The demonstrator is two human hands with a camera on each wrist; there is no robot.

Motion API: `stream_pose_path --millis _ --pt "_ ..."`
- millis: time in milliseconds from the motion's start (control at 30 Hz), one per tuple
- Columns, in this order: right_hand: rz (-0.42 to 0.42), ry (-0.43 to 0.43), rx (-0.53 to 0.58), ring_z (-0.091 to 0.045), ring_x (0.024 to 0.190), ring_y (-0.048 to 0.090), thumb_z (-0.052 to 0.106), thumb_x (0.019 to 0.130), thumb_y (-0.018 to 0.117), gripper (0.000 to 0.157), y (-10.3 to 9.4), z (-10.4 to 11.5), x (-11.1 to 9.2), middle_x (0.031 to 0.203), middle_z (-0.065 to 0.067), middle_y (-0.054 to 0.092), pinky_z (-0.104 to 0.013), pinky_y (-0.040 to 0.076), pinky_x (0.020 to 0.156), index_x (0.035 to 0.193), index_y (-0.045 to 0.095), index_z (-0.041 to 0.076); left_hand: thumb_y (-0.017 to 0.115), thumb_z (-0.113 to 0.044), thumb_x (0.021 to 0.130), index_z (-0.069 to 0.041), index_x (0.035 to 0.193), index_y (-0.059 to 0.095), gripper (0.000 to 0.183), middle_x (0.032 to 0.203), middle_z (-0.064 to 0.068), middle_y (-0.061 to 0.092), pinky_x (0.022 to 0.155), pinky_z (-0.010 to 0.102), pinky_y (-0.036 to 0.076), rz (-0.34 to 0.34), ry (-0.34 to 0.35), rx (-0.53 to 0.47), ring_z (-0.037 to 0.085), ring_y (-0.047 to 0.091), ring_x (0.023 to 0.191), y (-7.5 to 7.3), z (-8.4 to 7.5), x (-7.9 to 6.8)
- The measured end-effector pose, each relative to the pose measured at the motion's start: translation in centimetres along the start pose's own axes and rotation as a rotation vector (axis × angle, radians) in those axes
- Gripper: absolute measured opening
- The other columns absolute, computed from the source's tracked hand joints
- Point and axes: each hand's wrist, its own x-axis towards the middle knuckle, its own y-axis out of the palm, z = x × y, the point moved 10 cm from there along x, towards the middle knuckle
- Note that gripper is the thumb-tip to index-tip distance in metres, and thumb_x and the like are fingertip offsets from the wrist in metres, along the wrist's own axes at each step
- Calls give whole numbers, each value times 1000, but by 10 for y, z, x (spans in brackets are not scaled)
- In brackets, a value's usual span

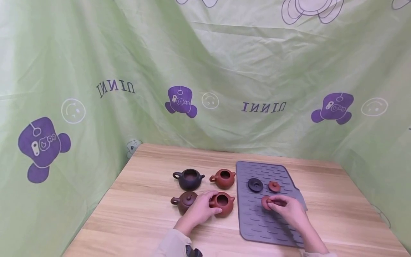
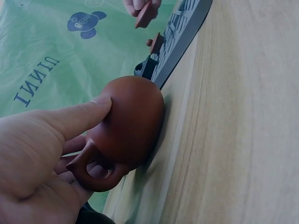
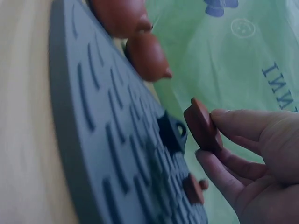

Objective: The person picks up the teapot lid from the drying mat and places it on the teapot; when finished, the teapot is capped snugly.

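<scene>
My left hand point(image 1: 201, 208) holds an open reddish-brown teapot point(image 1: 227, 210) at the front of the group. The left wrist view shows the thumb against the round body and the other fingers behind the looped handle point(image 2: 84, 173). Over the grey mat point(image 1: 257, 228), my right hand point(image 1: 291, 210) pinches a reddish-brown teapot lid point(image 3: 203, 125) between thumb and fingers. That lid is tilted and raised off the mat in the right wrist view. Behind it on the mat lie a black lid point(image 1: 255, 185) and another reddish lid point(image 1: 274, 186).
A black teapot point(image 1: 190, 181) without a lid and a second open reddish teapot point(image 1: 225, 179) stand farther back. Beside my left hand is a dark brown teapot point(image 1: 184, 202) with its lid on, partly hidden. A green printed curtain point(image 1: 205, 135) hangs around the wooden table point(image 1: 128, 210).
</scene>
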Motion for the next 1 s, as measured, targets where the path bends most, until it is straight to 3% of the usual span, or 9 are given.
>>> stream_pose_path --millis 333,600,1000 --pt "45 -4 61 -17 82 67 11 80 81 18 23 35 9 86 -3 72 -24 53 68 95 74 5 82 -20 80 -6 126 61 53 124 7 61 96 39 45 -5 -8 5 22 55 114 -1 3 1" --pt "91 -40 129 -14 79 66 9 80 80 15 43 57 15 86 -1 71 -24 53 67 93 74 7 82 -19 80 -6 127 61 53 125 7 61 98 39 44 -7 -8 3 22 55 115 -2 3 2" --pt "185 -121 292 -16 80 67 6 80 79 18 74 79 21 86 -8 71 -25 54 70 95 72 -1 81 -20 81 -7 127 61 52 124 6 61 97 38 45 -2 -5 2 21 55 114 0 2 3"
